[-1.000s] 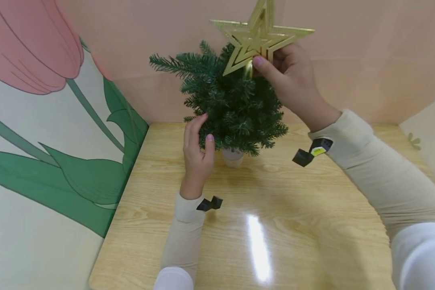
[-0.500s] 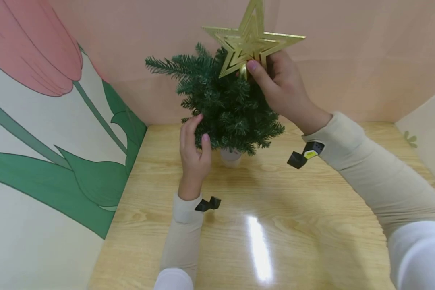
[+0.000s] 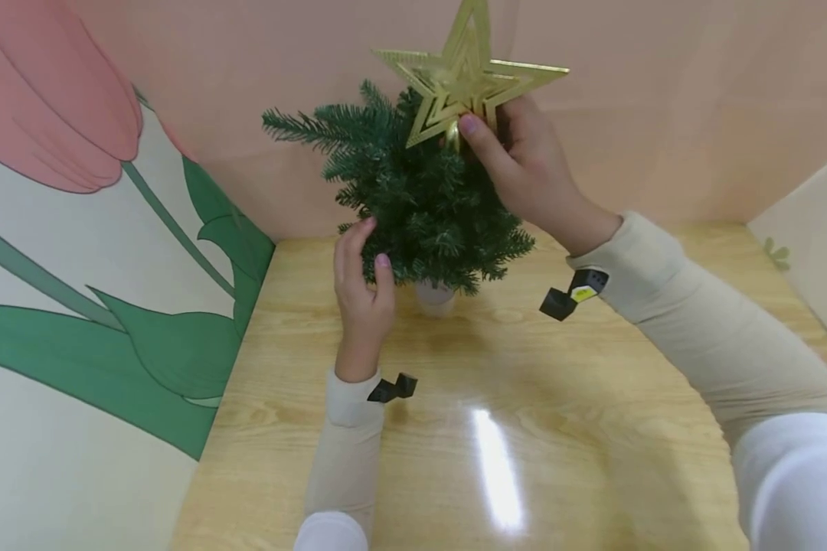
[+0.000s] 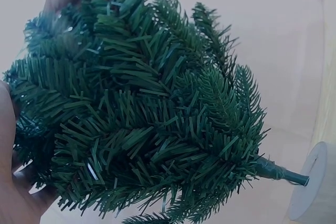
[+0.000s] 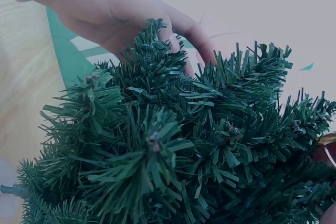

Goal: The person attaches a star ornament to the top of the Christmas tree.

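Observation:
A gold star tree topper point(image 3: 463, 80) with nested star outlines stands over the top of a small green artificial Christmas tree point(image 3: 430, 210). My right hand point(image 3: 534, 168) pinches the star's lower part, thumb in front; the other fingers are mostly hidden behind it. The star's foot point(image 3: 452, 136) overlaps the uppermost branches. On the tree's left side, my left hand point(image 3: 365, 295) has its fingers loosely bent, with fingertips right at the needles. In the right wrist view the left hand point(image 5: 113, 11) reaches around behind the branches. The tree's white base point(image 3: 434, 300) rests on the table.
The wood-grain table point(image 3: 558, 428) carries a bright light reflection in front of the tree. A pink wall point(image 3: 661, 138) rises close behind. At the left stands a panel with a tulip picture point(image 3: 172, 344), and a pale panel point(image 3: 816, 252) borders the right.
The star has come down slightly against the treetop, still held by my right hand. My left hand keeps its place beside the branches. The whole head view has shifted a little.

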The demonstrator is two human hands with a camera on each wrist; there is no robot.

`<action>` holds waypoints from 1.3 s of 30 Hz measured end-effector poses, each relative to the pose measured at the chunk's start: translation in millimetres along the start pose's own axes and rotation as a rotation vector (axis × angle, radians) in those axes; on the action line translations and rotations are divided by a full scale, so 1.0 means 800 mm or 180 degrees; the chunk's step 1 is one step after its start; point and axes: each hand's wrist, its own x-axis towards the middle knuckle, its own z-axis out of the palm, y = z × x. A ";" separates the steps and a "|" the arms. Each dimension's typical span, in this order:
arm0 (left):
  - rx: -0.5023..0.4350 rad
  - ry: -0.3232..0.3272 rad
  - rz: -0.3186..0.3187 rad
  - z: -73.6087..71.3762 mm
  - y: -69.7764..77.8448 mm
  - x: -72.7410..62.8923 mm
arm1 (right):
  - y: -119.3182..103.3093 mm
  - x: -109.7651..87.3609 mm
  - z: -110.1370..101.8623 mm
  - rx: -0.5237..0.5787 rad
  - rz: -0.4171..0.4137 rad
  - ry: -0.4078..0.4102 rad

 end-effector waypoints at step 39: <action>0.0060 0.0000 -0.0002 -0.003 0.009 0.002 | -0.006 0.002 -0.001 -0.0255 -0.0115 0.0004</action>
